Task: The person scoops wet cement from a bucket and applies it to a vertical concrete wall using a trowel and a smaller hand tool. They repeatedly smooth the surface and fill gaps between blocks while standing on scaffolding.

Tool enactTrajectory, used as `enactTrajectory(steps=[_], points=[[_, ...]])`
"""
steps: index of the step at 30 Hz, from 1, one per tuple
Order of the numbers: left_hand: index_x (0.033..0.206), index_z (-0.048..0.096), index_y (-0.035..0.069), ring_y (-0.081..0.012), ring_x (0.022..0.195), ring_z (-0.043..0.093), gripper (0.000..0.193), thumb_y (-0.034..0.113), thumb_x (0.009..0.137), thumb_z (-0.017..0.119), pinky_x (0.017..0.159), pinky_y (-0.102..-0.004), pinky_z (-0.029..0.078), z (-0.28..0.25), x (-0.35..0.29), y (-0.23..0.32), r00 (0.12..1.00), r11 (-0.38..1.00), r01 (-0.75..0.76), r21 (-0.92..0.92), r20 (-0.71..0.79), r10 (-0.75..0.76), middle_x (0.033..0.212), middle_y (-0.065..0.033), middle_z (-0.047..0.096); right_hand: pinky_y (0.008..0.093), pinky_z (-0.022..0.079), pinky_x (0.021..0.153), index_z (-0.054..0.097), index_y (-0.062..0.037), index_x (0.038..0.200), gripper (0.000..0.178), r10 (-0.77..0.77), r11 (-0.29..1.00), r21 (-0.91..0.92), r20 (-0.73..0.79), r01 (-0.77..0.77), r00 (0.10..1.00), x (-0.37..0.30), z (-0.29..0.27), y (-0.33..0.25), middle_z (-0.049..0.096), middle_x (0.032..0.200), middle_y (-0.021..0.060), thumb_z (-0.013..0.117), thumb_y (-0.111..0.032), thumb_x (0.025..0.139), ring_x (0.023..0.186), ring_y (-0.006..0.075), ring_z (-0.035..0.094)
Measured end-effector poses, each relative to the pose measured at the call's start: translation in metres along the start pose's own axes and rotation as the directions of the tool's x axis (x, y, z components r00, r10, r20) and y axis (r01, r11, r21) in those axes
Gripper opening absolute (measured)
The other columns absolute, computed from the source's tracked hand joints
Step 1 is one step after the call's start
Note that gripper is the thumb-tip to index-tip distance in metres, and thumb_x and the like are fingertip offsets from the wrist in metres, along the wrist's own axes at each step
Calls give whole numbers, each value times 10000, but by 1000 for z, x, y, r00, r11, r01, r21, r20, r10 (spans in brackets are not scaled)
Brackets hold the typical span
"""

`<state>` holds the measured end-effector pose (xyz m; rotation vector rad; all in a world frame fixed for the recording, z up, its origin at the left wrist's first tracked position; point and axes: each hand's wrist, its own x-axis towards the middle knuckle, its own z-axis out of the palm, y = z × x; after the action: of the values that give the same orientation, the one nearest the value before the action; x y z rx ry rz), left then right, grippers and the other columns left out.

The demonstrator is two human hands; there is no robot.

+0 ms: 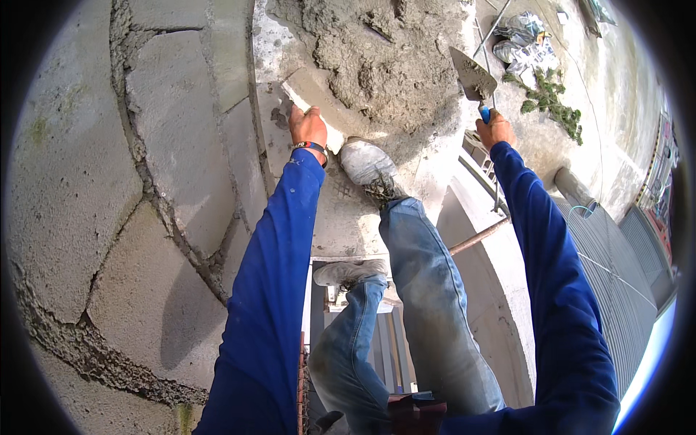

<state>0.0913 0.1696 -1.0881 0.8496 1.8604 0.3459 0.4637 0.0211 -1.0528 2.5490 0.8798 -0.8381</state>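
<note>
Left hand (309, 129) gripped a pale-edged flat board (307, 88) | Right hand (497, 130) held a pointed trowel (474, 77) by its blue handle (485, 114) | Grey mortar (391, 69) lay heaped just beside the board.

Shot from the wearer's head with a fisheye, tipped pretty much straight down. Sleeves (272, 246) and jeans (438, 297) are caught close up toward the bottom, mortar (395, 72) is framed farther off up top, edges get bent near the rim.
</note>
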Motion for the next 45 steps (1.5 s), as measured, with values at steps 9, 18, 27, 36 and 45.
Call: enactTrajectory(steps=[9, 18, 27, 36, 45], points=[[1184, 550, -37, -457, 1113, 571, 376, 120, 844, 524, 972, -488, 450, 47, 34, -4, 971, 958, -204, 202, 165, 172, 1211, -295, 587, 478, 518, 894, 641, -123, 1153, 349, -169, 980, 147, 247, 136, 954, -38, 66, -139, 696, 1054, 213, 638, -291, 847, 1014, 399, 662], [1164, 546, -55, -455, 1110, 574, 367, 144, 857, 567, 961, -490, 455, 13, -23, 49, 968, 984, -118, 131, 237, 85, 1179, -309, 591, 471, 525, 789, 659, -64, 1004, 261, -522, 843, 300, 253, 447, 814, -53, 19, -162, 692, 881, 220, 657, -242, 813, 884, 410, 669], [1214, 531, -41, -409, 1036, 592, 372, 50, 855, 493, 929, -431, 451, -208, -328, 233, 940, 954, -249, -165, 198, 280, 1118, -242, 630, 385, 432, 515, 568, -5, 756, 295, -535, 805, 523, 436, 280, 723, -239, -238, -114, 536, 564, 74, 765, -223, 778, 522, 182, 553], [1427, 401, 68, -446, 1024, 617, 569, 169, 877, 504, 898, -522, 498, -538, -650, 187, 978, 778, -163, 607, 204, 47, 1148, -289, 625, 311, 372, 341, 523, -36, 754, 190, -693, 687, 601, 374, 408, 616, -479, -459, -31, 512, 544, 27, 711, -15, 774, 365, 135, 453], [1336, 519, 70, -405, 1142, 601, 510, 176, 837, 532, 977, -497, 474, -625, -936, -56, 860, 767, 510, 390, -205, -468, 1237, -248, 620, 334, 392, 321, 511, -17, 635, 215, -804, 547, 435, 512, 715, 303, -643, -509, -41, 511, 471, 62, 707, 19, 716, 327, 179, 492]])
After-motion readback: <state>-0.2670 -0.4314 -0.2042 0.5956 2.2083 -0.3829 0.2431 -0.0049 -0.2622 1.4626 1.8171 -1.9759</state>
